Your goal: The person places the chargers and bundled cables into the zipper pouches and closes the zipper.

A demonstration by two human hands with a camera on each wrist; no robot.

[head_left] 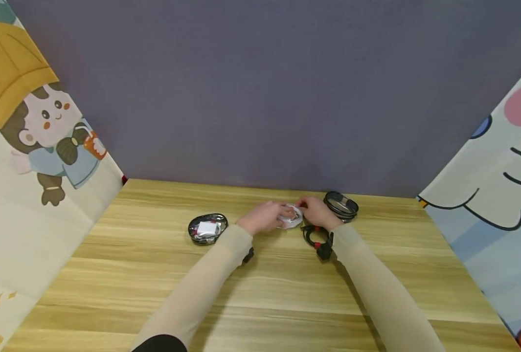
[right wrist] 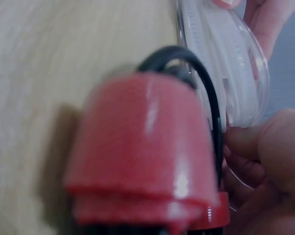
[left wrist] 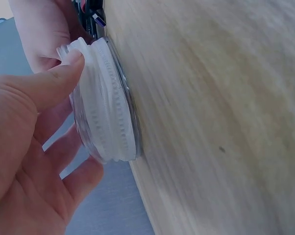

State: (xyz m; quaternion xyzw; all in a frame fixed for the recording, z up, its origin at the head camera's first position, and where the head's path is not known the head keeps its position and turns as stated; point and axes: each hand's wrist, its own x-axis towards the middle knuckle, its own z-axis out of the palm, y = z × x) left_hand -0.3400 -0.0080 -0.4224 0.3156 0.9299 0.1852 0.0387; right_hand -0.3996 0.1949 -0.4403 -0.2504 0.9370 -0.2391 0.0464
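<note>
A round clear plastic spool wound with a white strip [head_left: 293,223] stands on edge at the wooden table in both wrist views. My left hand [head_left: 265,217] holds it from the left, with the thumb [left wrist: 64,73] on its upper side and the fingers curled round the rim. At its right edge, my right hand [head_left: 316,211] pinches the rim between thumb [right wrist: 245,139] and curled fingers. Beside the right wrist lies a coiled black cable [head_left: 308,238] with a plug and red ties. One red wrap [right wrist: 142,142] looms large in the right wrist view, blocking part of it.
Behind the right hand sits another black coiled cable [head_left: 343,205]. To the left of the left hand is a bagged black coil [head_left: 208,229] with a white label. A grey panel [head_left: 260,98] rises along the table's back edge, with printed cloths on both sides.
</note>
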